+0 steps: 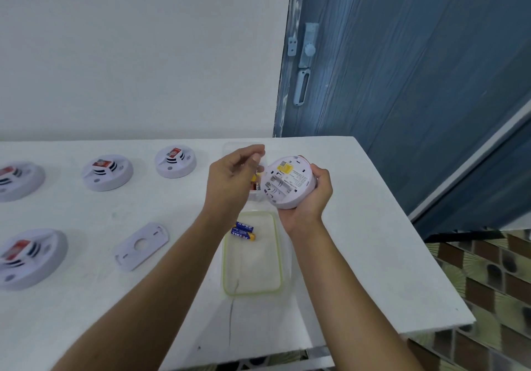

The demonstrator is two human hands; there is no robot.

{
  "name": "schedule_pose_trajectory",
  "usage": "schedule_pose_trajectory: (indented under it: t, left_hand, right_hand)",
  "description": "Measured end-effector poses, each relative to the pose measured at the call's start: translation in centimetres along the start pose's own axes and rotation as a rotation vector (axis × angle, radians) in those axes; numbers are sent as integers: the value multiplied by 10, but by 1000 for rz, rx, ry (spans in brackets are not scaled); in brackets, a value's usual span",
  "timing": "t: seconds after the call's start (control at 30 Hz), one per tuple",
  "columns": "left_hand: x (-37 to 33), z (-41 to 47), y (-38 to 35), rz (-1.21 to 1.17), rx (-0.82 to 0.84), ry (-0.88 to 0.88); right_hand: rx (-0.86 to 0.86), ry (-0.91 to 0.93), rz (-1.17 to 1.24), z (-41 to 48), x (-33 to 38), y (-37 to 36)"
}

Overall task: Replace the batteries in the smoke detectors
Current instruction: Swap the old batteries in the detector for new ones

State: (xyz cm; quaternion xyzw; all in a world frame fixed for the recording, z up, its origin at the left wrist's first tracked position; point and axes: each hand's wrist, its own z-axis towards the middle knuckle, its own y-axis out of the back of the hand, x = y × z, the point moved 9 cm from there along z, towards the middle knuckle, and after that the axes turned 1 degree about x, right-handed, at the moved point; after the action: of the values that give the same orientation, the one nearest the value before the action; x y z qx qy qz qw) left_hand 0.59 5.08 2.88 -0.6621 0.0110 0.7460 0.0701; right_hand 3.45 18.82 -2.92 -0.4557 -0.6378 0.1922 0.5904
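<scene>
My right hand (313,195) grips a round white smoke detector (287,182), its back turned toward me and its battery slots bare. My left hand (232,175) hovers just left of it with loosely curled fingers; I see nothing in them. It is above a clear far container (230,148) holding yellow-and-red batteries (255,181), mostly hidden by the hand. Two blue batteries (243,230) lie in the near green-rimmed clear tray (277,244). A white cover plate (142,245) lies flat to the left.
Several other white detectors with red-labelled tops sit on the white table (359,255): one at the back (175,161), another (107,172) left of it, and one at the front left (28,257). A blue door (402,83) stands behind the table's right edge.
</scene>
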Motion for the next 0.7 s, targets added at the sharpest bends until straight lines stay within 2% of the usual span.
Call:
schedule_pose_trajectory:
  t: [0.13, 0.3, 0.47, 0.53, 0.7]
  left_hand:
    - [-6, -7, 0, 43, 77, 1]
    - [-12, -14, 0, 403, 147, -90]
    - [-11, -25, -3, 533, 168, -62]
    - [-15, -30, -4, 542, 176, -79]
    - [-20, -40, 1, 393, 164, -75]
  right_hand:
    - [-7, 5, 3, -6, 1, 0]
    - [0, -3, 6, -11, -2, -3]
    - [6, -27, -18, -18, -6, -10]
    - [3, -27, -10, -20, -7, -12]
    - [-46, 30, 16, -20, -4, -9]
